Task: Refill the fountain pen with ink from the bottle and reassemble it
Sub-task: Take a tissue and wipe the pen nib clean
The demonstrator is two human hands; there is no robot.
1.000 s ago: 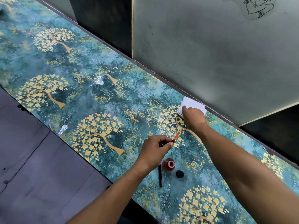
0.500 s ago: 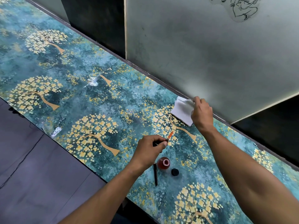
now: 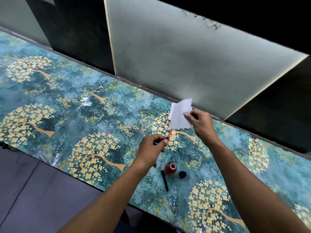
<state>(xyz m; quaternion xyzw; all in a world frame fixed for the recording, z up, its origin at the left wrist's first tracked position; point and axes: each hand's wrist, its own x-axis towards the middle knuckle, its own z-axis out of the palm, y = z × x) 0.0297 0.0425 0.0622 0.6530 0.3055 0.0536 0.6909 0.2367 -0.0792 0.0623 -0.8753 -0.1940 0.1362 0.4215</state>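
My left hand (image 3: 154, 147) pinches the fountain pen's front section (image 3: 169, 134), whose orange, ink-stained tip points up and away toward the tissue. A white tissue (image 3: 180, 115) hangs in the air from my right hand (image 3: 200, 123), just above that tip. An open, round ink bottle (image 3: 170, 168) of reddish ink stands on the table below my left wrist. The black bottle cap (image 3: 182, 174) lies just right of it. A black pen barrel (image 3: 165, 180) lies to the bottle's left, near the front edge.
The table (image 3: 67, 118) has a glossy teal cover with golden tree prints. A frosted glass panel (image 3: 176, 61) and dark panels stand along the far edge. Grey floor (image 3: 33, 199) shows below the near edge at the left.
My right hand has picked the tissue up off the table by the panel and lifted it toward the pen tip. My left hand keeps holding the pen section.
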